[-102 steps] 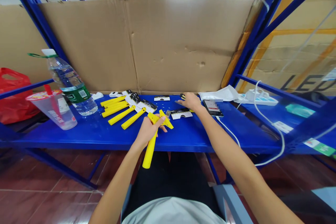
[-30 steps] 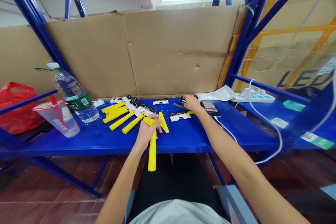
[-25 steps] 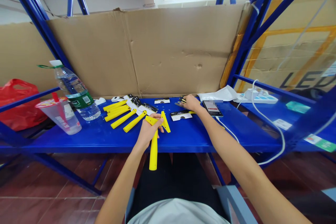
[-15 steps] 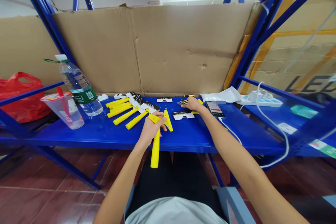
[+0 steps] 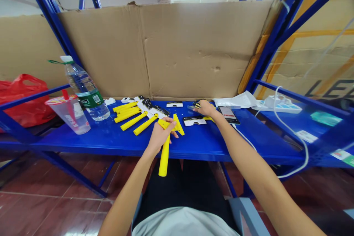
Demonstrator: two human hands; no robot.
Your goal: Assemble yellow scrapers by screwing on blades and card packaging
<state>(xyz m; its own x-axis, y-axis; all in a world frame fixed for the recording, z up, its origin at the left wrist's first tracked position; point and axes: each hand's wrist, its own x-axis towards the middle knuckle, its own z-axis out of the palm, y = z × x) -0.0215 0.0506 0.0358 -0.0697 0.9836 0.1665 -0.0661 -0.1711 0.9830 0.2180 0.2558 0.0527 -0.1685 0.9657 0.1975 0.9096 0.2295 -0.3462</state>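
My left hand [image 5: 162, 132] is closed around a yellow scraper [image 5: 164, 156], its handle pointing down over the table's front edge. A separate flat yellow plate [image 5: 179, 124] is pinched in the same fingers at the scraper's head. Farther back, my right hand [image 5: 206, 107] reaches to the table with its fingers drawn together at small black, yellow and metallic items [image 5: 195, 105]; what it grips is too blurred to name. Just in front of that hand lies a black-and-white card [image 5: 194, 120]. Left of my left hand, several yellow scrapers [image 5: 134, 121] with black-and-white cards lie fanned out.
A water bottle [image 5: 90, 96] and a plastic cup [image 5: 70, 115] stand at the left, by a red bag [image 5: 24, 97]. A phone [image 5: 229, 115], a white packet [image 5: 236, 100] and a power strip [image 5: 284, 107] lie at the right. Cardboard [image 5: 193, 51] walls the back.
My right hand has shifted slightly at the small items at the back of the table. The left hand still holds the scraper and plate; the whole view has moved a little.
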